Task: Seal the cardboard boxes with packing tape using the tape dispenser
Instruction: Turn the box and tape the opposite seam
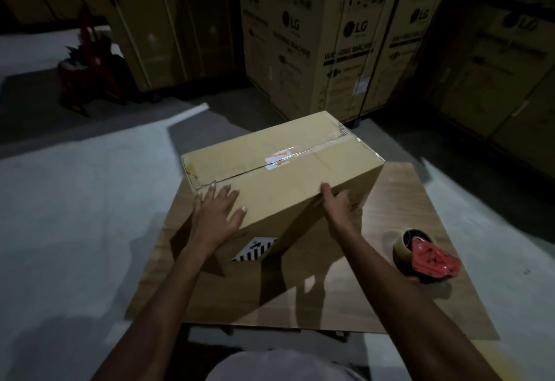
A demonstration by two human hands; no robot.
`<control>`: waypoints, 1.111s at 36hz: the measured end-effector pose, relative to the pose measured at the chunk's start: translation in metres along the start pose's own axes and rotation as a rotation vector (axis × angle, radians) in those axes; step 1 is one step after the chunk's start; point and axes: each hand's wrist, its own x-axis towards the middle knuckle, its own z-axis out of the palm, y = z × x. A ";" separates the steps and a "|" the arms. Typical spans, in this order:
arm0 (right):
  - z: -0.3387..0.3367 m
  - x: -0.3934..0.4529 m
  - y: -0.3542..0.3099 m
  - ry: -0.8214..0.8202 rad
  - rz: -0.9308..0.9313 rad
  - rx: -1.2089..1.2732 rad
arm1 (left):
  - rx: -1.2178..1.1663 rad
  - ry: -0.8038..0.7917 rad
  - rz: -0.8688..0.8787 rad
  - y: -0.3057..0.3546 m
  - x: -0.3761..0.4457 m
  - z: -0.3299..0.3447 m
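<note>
A closed brown cardboard box [288, 170] stands on a small wooden table [399, 296]. Clear tape runs along the box's top seam over a white and orange label. My left hand [216, 209] lies flat with spread fingers on the near left corner of the box top. My right hand [338, 206] holds the box's near right edge, thumb on top and fingers against the side face. A red tape dispenser [429, 257] with a brown tape roll rests on the table to the right, apart from both hands.
Tall LG washing-machine cartons [336, 50] are stacked behind the table, with more cartons at the far right [504, 80] and far left. A red object [87, 65] stands on the grey floor at the back left. The scene is dim.
</note>
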 end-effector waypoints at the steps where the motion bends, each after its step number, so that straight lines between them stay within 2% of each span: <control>1: 0.007 -0.007 0.003 -0.055 0.016 0.021 | -0.014 0.013 -0.014 0.004 -0.002 0.002; 4: 0.025 -0.031 0.016 -0.198 0.049 0.017 | -0.056 0.065 -0.061 0.024 -0.013 0.010; 8: 0.025 -0.068 0.037 -0.286 0.076 0.005 | -0.049 0.105 -0.147 0.067 -0.037 0.026; 13: -0.017 -0.097 0.052 -0.360 0.128 0.038 | -0.029 0.179 -0.219 0.130 -0.076 0.037; 18: -0.081 -0.122 0.062 -0.428 0.174 0.029 | 0.074 0.238 -0.142 0.167 -0.104 0.032; 22: -0.108 -0.134 0.072 -0.468 0.105 -0.014 | 0.060 0.212 -0.094 0.180 -0.119 0.033; 26: -0.121 -0.135 0.080 -0.455 -0.101 -0.133 | 0.045 0.254 -0.070 0.188 -0.120 0.032; 30: -0.130 -0.134 0.091 -0.476 -0.120 -0.131 | -0.058 0.280 -0.121 0.180 -0.112 0.031; 33: -0.135 -0.128 0.097 -0.459 -0.205 -0.129 | -0.163 0.346 -0.115 0.173 -0.108 0.032; 40: -0.131 -0.094 0.092 -0.507 -0.230 -0.071 | -0.197 0.386 -0.062 0.160 -0.099 0.038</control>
